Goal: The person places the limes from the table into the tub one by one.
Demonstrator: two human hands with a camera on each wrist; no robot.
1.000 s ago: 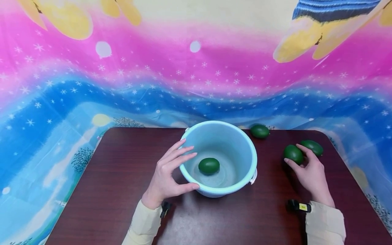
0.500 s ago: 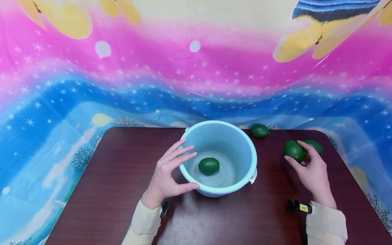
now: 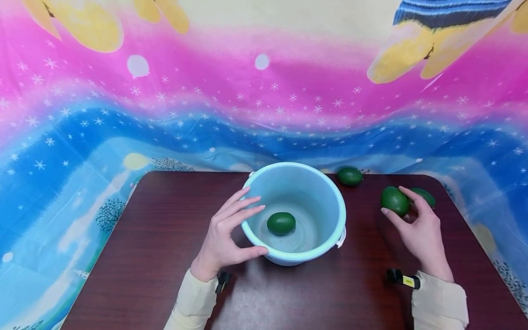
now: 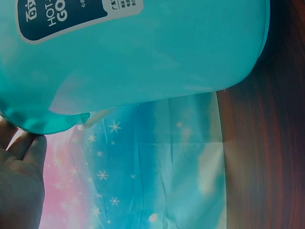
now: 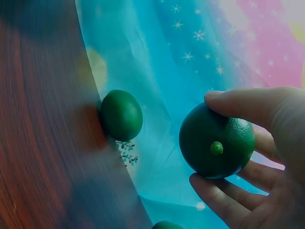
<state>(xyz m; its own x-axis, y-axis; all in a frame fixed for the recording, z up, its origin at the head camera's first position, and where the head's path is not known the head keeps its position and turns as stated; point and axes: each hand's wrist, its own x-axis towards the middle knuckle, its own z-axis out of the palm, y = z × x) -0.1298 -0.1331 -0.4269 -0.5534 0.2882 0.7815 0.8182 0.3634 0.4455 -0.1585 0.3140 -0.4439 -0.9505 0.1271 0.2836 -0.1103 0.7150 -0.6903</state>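
A light blue bucket (image 3: 297, 190) stands on the table with one dark green avocado (image 3: 281, 223) lying on its bottom. At its left rim my left hand (image 3: 224, 233) rests with fairly straight, spread fingers, the thumb touching the front of the rim. Part of that hand (image 4: 21, 176) also shows beside the rim in the left wrist view. To the right, my right hand (image 3: 422, 231) holds another avocado (image 3: 394, 201) between thumb and fingers; its small stem nub shows in the right wrist view. Just behind this hand lies a further avocado (image 3: 426, 197), partly hidden.
One more avocado (image 3: 349, 176) lies near the back edge, right of the bucket. The dark wooden table (image 3: 156, 247) ends at a printed cloth backdrop (image 3: 206, 105). A white handle (image 3: 341, 238) hangs at the bucket's right side.
My right hand has raised its avocado slightly, and this now covers more of the avocado behind it. The left hand and the bucket have stayed still.
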